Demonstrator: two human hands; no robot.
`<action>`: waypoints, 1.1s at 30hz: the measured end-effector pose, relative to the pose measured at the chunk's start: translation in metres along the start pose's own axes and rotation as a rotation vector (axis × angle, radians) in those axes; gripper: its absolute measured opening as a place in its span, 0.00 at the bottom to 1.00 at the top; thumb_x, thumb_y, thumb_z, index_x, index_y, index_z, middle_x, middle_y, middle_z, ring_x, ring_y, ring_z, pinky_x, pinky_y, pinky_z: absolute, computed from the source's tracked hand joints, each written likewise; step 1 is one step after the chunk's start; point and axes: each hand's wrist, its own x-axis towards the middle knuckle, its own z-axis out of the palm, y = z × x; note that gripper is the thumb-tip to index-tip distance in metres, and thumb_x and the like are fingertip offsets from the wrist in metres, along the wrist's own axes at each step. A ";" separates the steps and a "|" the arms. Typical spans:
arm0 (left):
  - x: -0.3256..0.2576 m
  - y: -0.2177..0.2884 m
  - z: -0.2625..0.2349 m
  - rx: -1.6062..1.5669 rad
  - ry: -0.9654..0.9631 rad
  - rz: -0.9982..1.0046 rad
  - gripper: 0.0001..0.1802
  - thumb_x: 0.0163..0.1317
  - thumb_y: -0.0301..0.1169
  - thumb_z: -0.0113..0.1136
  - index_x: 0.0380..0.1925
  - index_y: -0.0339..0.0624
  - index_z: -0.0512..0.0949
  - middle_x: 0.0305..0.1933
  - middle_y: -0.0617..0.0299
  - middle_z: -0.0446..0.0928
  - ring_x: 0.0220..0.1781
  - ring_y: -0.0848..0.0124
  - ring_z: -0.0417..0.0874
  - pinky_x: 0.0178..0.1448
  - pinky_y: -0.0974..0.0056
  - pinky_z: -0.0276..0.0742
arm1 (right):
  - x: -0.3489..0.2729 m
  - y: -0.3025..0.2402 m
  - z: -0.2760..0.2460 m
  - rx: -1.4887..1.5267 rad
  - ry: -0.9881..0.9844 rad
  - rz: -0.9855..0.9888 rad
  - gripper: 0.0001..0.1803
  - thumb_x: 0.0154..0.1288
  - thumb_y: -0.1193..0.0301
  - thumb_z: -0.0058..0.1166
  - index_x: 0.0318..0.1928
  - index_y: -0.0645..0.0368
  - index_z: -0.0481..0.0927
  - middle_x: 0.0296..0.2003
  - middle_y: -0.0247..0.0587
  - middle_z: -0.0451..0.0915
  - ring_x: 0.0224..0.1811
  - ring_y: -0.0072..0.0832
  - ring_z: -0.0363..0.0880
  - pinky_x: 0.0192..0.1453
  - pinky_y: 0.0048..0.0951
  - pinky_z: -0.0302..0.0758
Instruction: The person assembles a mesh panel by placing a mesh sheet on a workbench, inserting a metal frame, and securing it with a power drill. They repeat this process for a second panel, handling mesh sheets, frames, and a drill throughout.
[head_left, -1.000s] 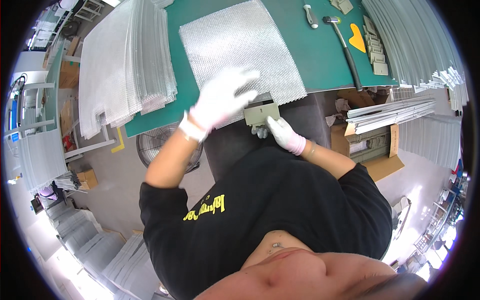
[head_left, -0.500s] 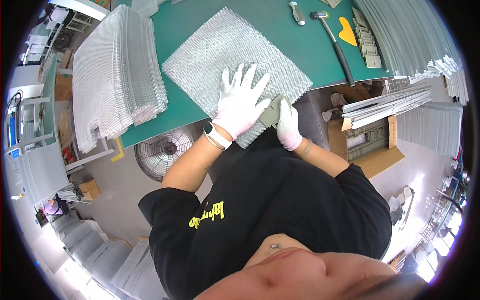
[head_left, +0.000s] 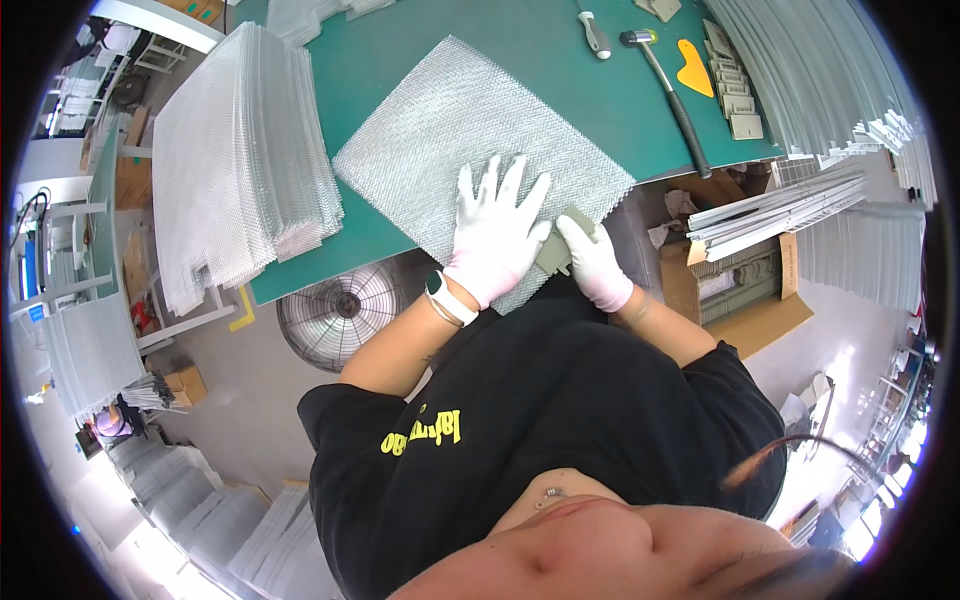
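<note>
A square sheet of silvery metal mesh (head_left: 440, 120) lies turned cornerwise on the green worktop (head_left: 375, 45), its near corner jutting past the edge toward my body. My left hand (head_left: 498, 238), in a white glove, rests flat on the sheet with fingers spread. At the sheet's near right edge, my gloved right hand (head_left: 598, 264) grips a flat grey-green notched plate (head_left: 553, 257), thumb on top. The fingers underneath are hidden. The plate overlaps the mesh edge; whether the mesh sits inside it, I cannot tell.
A tall pile of mesh sheets (head_left: 235, 150) stands at the left. Farther right lie a screwdriver (head_left: 597, 40), a mallet (head_left: 683, 125), an orange scraper (head_left: 694, 70) and several grey plates (head_left: 745, 125). Below are a floor fan (head_left: 345, 325) and an open cardboard box (head_left: 760, 322).
The mesh sheet and both hands have shifted slightly toward my body and to the right. My right hand has turned a little on the notched plate, which now sits at a different angle.
</note>
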 end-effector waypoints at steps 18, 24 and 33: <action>0.019 -0.042 -0.009 -0.752 -0.220 0.368 0.17 0.65 0.32 0.54 0.55 0.50 0.78 0.57 0.57 0.79 0.69 0.56 0.71 0.79 0.49 0.52 | -0.009 -0.146 -0.010 -0.868 -1.215 -0.087 0.23 0.71 0.56 0.52 0.50 0.64 0.83 0.47 0.51 0.84 0.53 0.41 0.82 0.60 0.37 0.75; -0.027 -0.042 -0.006 -0.895 0.973 -0.487 0.36 0.68 0.29 0.55 0.72 0.32 0.54 0.77 0.44 0.52 0.79 0.55 0.53 0.81 0.55 0.44 | 0.103 -0.146 -0.015 -1.308 -0.041 -0.669 0.27 0.65 0.60 0.57 0.58 0.66 0.75 0.47 0.53 0.77 0.50 0.45 0.77 0.58 0.36 0.73; -0.054 -0.088 -0.017 -1.929 0.840 -0.618 0.27 0.70 0.29 0.55 0.65 0.32 0.62 0.65 0.54 0.65 0.67 0.67 0.65 0.73 0.61 0.58 | 0.091 -0.140 0.007 -1.420 -0.054 -0.463 0.25 0.57 0.56 0.61 0.47 0.63 0.78 0.43 0.52 0.78 0.49 0.47 0.79 0.56 0.41 0.76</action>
